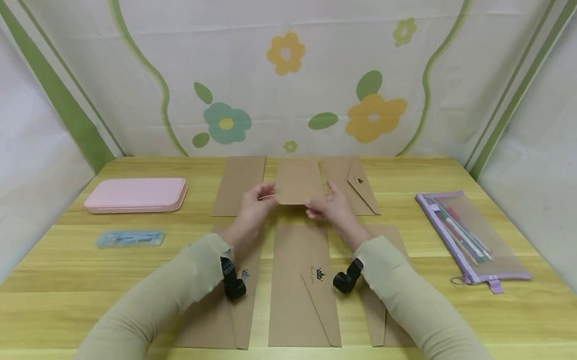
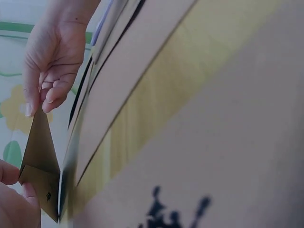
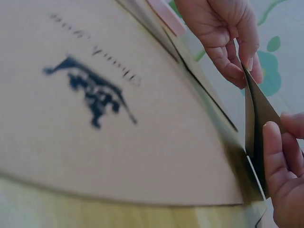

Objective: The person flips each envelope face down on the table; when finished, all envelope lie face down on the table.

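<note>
Both hands hold the brown paper envelope (image 1: 299,180) at the middle of the back row, its near edge raised off the table. My left hand (image 1: 254,208) pinches its near left corner between thumb and fingers. At the near right corner, my right hand (image 1: 333,207) pinches the edge likewise. A flap with a small dark mark shows on the envelope's underside (image 2: 40,185) in the left wrist view. Another envelope (image 1: 304,285), with a crown and "Thank you" print, lies just nearer than the held one. A flat envelope (image 1: 239,180) lies left of it, and one (image 1: 355,178) with a pointed flap lies right.
Two more envelopes, left (image 1: 210,324) and right (image 1: 389,318), lie partly beneath the forearms. On the left are a pink case (image 1: 136,194) and a blue translucent case (image 1: 130,238). A purple-edged zip pouch (image 1: 473,235) with pens lies right. A flowered curtain (image 1: 283,108) borders the table's back.
</note>
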`<state>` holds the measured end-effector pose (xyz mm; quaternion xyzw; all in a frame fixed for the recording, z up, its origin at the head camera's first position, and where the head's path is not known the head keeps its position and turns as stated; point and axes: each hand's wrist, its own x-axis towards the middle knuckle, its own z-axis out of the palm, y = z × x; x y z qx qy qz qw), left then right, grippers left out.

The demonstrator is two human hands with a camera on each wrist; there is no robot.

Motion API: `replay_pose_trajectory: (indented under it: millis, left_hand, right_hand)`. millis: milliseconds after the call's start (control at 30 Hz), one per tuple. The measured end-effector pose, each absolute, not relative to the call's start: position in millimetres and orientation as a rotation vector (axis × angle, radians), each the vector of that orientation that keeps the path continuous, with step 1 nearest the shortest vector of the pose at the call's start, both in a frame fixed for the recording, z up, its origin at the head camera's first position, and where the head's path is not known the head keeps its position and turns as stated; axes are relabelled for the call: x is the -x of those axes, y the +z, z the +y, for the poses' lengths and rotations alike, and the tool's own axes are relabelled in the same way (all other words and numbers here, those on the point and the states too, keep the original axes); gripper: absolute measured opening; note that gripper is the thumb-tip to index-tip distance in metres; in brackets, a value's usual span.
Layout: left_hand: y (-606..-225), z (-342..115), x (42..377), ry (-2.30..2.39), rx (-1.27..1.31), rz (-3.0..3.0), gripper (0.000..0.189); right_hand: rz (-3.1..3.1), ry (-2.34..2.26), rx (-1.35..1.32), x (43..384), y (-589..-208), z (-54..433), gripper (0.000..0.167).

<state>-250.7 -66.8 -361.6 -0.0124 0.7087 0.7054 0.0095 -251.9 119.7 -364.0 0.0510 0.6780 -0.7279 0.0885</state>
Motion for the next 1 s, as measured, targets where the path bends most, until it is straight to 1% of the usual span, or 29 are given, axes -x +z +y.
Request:
replay_pose_trajectory:
  millis: [267, 567, 1000]
  left_hand:
    - [-367.5, -68.6, 250.2, 2.082, 0.020, 2.235, 0.049]
    - [-372.6, -71.7, 254.1, 1.936, -0.024, 2.298, 0.054]
    - [-374.0, -71.6, 258.2, 1.854, 0.012, 2.338, 0.051]
  right_hand:
    - [2.012, -2.070, -0.173, 254.2, -372.0, 120.0, 0.086]
    - [2.011, -1.968, -0.197, 257.7, -374.6, 120.6, 0.085]
    - [2.157, -1.693, -0.203, 264.4, -371.2, 122.7, 0.083]
